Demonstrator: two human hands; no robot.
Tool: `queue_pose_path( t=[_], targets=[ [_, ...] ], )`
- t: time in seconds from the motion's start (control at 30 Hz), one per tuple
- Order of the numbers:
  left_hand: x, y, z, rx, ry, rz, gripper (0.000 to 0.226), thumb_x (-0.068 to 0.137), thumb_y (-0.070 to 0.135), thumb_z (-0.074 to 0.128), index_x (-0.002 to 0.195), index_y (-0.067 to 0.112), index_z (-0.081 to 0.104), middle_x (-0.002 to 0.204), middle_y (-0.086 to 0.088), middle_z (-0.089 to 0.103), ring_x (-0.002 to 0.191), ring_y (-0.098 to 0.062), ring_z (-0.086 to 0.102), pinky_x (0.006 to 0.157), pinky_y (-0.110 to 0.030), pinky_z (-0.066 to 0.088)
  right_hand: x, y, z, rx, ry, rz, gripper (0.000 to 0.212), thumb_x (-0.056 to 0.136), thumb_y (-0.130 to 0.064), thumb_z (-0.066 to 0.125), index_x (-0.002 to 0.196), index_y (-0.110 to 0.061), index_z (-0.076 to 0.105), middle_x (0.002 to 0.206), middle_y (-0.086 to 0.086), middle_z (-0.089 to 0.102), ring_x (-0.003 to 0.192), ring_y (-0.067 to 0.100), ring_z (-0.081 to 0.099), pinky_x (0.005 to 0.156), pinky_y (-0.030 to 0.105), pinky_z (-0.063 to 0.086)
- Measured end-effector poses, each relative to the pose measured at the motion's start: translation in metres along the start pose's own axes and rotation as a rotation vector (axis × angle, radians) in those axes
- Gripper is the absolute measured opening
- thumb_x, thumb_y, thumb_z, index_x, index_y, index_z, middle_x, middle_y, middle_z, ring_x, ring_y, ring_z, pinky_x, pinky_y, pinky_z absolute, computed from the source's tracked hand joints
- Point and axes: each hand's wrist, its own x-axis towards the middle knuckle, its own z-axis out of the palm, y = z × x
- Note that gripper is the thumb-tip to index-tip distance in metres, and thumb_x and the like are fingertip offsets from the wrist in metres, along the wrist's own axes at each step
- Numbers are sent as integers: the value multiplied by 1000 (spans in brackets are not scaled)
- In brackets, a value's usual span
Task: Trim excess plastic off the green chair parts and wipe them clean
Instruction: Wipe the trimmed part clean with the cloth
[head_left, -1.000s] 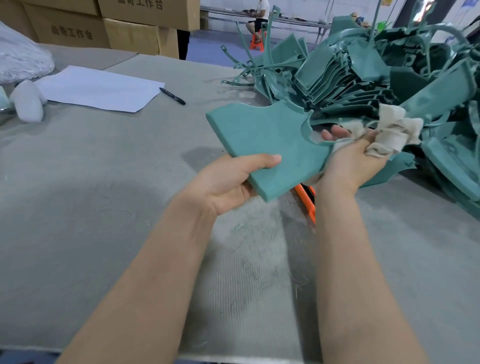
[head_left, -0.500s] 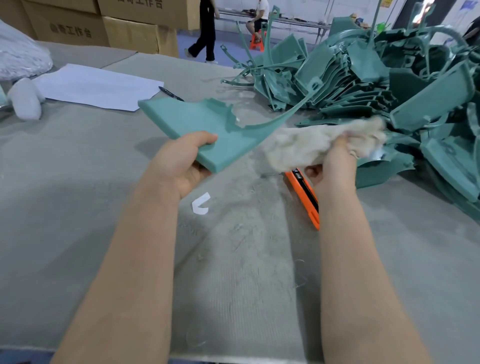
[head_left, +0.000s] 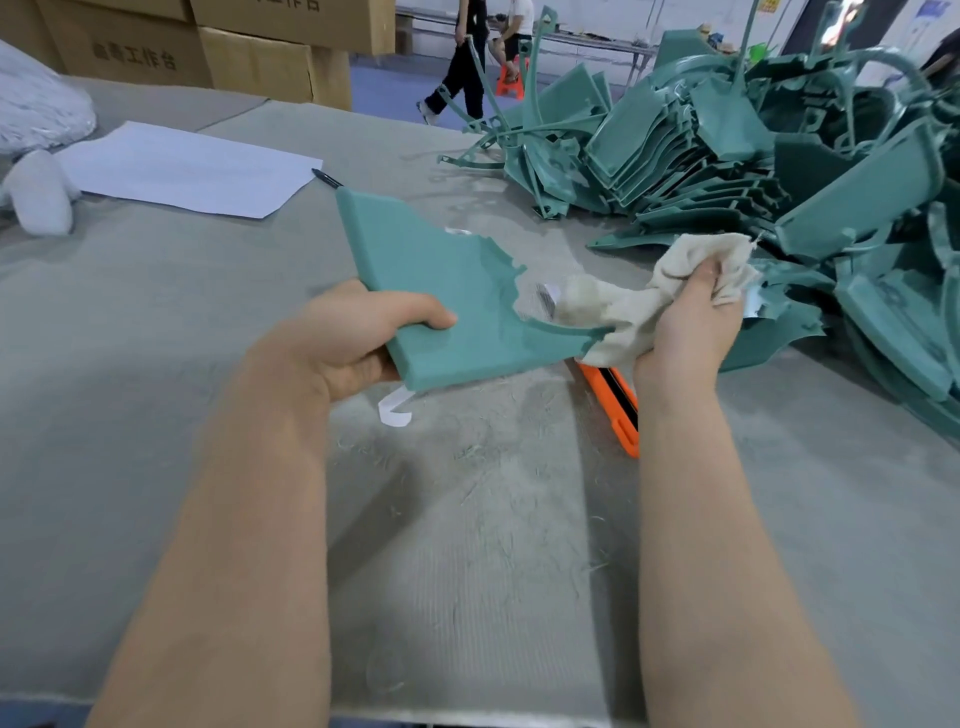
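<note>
Head view: the left hand (head_left: 358, 332) grips the near corner of a flat green chair part (head_left: 441, 291), thumb on top and fingers curled beneath, and holds it tilted above the grey felt surface (head_left: 156, 364). With only that one corner held, a hard wipe at the far end could probably lever the part loose or twist it in the grip. The ragged notched edge along its inner cut-out looks likely to snag cloth or nick a finger. Further right, the thin curved arm of the part runs into a bunched beige rag (head_left: 623, 306) clutched in the right hand (head_left: 685, 322); too much squeeze there might bend or snap that slender tip. An orange utility knife (head_left: 615, 410) lies on the surface directly under the rag, and a dropped part or a lowered wrist would meet it; whether its blade is out cannot be told. As for the rest, a white padded bundle (head_left: 39, 192) sits far left, then a paper sheet (head_left: 182, 169) with a pen (head_left: 326, 178) at its corner, and cardboard boxes (head_left: 208, 47) behind. A white plastic curl (head_left: 395, 410) and green shavings (head_left: 493, 493) litter the surface below the part and could foul the rag. At the right, the heap of green chair parts (head_left: 753, 156) crowds close behind the right hand and limits its outward stroke.
</note>
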Motion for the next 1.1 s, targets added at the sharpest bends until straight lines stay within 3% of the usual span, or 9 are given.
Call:
queue_pose_path(
  t=[0.2, 0.33, 0.47, 0.6, 0.7, 0.83, 0.93, 1.03, 1.1],
  targets=[
    [-1, 5, -7, -60, 45, -21, 24, 84, 1, 61, 107, 9, 66, 97, -4, 75, 79, -18, 73, 60, -28, 59, 11, -5, -7, 84, 13, 194, 42, 100, -36, 47, 64, -20, 59, 57, -8, 51, 49, 9, 49, 55, 26, 41],
    [-2, 7, -5, -109, 98, -2, 19, 86, -2, 58, 100, 9, 65, 85, -3, 74, 67, -15, 72, 51, -24, 55, 3, -5, -10, 435, -112, 435, 29, 99, -28, 48, 76, -12, 53, 55, -2, 46, 37, 11, 40, 40, 16, 35],
    [-1, 7, -4, -112, 152, 8, 22, 86, -1, 58, 105, 9, 63, 94, -5, 71, 72, -16, 69, 55, -24, 58, -3, -7, -9, 563, -154, 486, 22, 105, -20, 33, 104, -11, 52, 75, 9, 61, 66, 16, 64, 53, 29, 50],
    [0, 7, -8, -101, 190, 1, 25, 86, 0, 58, 108, 9, 62, 98, -6, 70, 77, -18, 68, 58, -25, 59, -2, -7, -9, 513, -182, 439, 28, 104, -13, 31, 124, -15, 51, 118, 11, 62, 93, 23, 66, 67, 33, 51],
    [1, 6, -8, -116, 203, 0, 27, 85, -1, 58, 110, 9, 62, 98, -6, 71, 76, -18, 69, 55, -25, 58, -1, -6, -7, 315, -37, 228, 22, 99, 2, 39, 109, -10, 54, 97, 8, 60, 60, 17, 65, 53, 24, 53],
    [1, 5, -7, -114, 193, 2, 24, 85, -1, 59, 106, 9, 63, 97, -6, 71, 73, -17, 70, 54, -25, 57, -2, -3, -6, -53, -17, -27, 34, 94, 3, 35, 72, -15, 54, 79, 3, 57, 69, 18, 54, 61, 25, 47],
    [1, 5, -7, -134, 180, 6, 29, 85, -1, 58, 112, 7, 63, 104, -8, 71, 81, -20, 70, 60, -29, 60, -2, -5, -3, -94, -26, -58, 37, 96, -14, 38, 60, -21, 41, 62, -7, 44, 62, 12, 41, 61, 27, 35],
    [0, 6, -6, -152, 160, 8, 31, 86, -1, 57, 115, 6, 62, 107, -9, 71, 87, -21, 70, 65, -31, 61, -6, -6, 0, -110, -138, -170, 20, 100, -32, 43, 94, -23, 60, 89, -7, 62, 82, 10, 59, 76, 28, 48],
    [0, 5, -6, -140, 159, 10, 30, 86, -1, 57, 115, 6, 62, 105, -9, 71, 83, -21, 70, 61, -29, 60, -4, -3, 0, -221, -154, -255, 24, 101, -27, 45, 121, -17, 52, 114, 0, 60, 102, 13, 58, 89, 28, 47]
  ],
)
